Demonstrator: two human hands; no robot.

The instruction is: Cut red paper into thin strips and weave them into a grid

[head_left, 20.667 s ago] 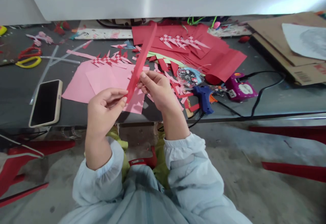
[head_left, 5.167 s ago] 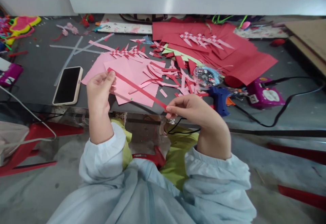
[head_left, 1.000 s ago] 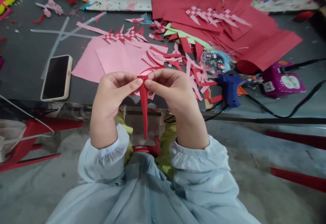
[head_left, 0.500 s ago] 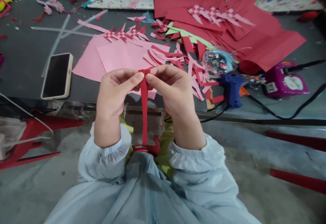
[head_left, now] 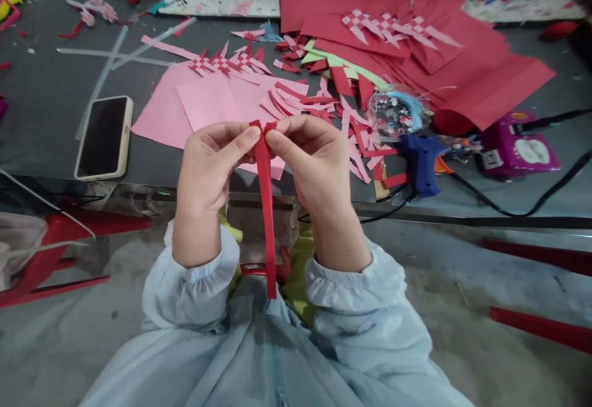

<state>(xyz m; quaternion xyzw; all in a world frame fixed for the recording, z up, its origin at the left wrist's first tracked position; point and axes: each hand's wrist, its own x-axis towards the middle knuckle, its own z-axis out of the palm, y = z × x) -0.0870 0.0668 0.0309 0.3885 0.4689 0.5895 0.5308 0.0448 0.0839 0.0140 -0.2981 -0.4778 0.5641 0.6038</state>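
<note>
My left hand [head_left: 210, 163] and my right hand [head_left: 319, 160] meet in front of the table edge, thumbs and fingers pinching the upper ends of red paper strips [head_left: 267, 209]. One long strip hangs down from between the thumbs to my lap. Short red ends stick up above both thumbs, a small gap between them. My fingers hide how the strips join. Beyond the hands lie pink paper sheets [head_left: 208, 102], with woven red-and-pink paper fish [head_left: 226, 65] on their far edge and cut paper scraps [head_left: 319, 102] to the right.
A phone [head_left: 104, 139] lies at left, near clear glue sticks [head_left: 111, 55]. At right are a blue glue gun [head_left: 420, 163], a purple box [head_left: 522, 151] with cords, a bag of beads [head_left: 398, 111] and stacked red paper [head_left: 485, 80]. Red stool legs [head_left: 541, 330] stand below.
The hanging strip has swung slightly right and its lower end reaches further toward me. The red ends at my thumbs have spread a little apart. Both hands stay nearly in place.
</note>
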